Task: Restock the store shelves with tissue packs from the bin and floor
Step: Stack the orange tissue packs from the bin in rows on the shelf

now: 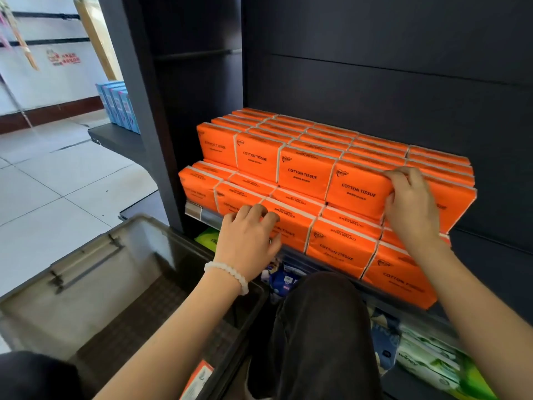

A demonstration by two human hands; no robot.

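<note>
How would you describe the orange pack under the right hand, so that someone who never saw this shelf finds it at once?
Find the dark shelf stacked with orange tissue packs in two tiers. In the upper tier's front row, take the fourth pack from the left, printed COTTON TISSUE. It alone has the right hand gripping its top right corner; the left hand rests on the lower tier.

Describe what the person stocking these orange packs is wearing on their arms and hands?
Both forearms are bare, with no sleeves or gloves in view. The left hand has a bracelet of round white beads at the wrist. The right hand wears nothing: no ring, watch or band shows.
</note>
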